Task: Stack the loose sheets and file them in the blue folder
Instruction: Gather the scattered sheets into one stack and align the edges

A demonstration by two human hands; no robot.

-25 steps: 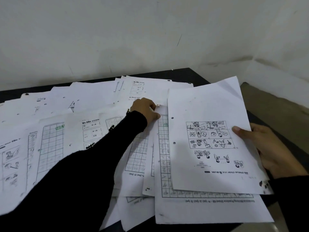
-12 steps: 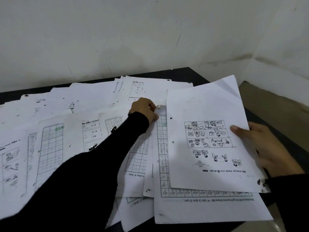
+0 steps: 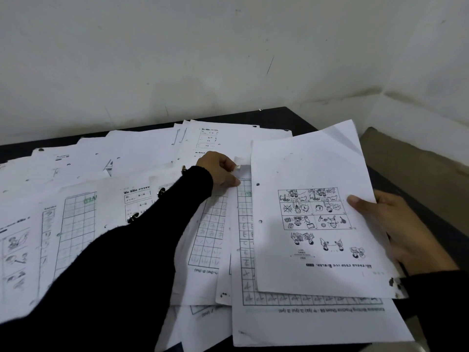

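Loose sheets (image 3: 121, 174) spread all over the dark table (image 3: 291, 118), overlapping, w/ grids and cartoon panels. Left hand (image 3: 219, 171), black sleeve, reaches over the spread and pinches the curled top corner of a grid sheet (image 3: 243, 237) just left of the cartoon sheet (image 3: 314, 212). Right hand (image 3: 396, 229) grips that cartoon sheet by its right edge, thumb on top, lifted above the other pages. White wall behind the table.

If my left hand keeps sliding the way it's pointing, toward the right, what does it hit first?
Most likely the left edge of the cartoon sheet held by the right hand. The left hand already pinches a grid sheet's corner just beside it; depth is unclear.
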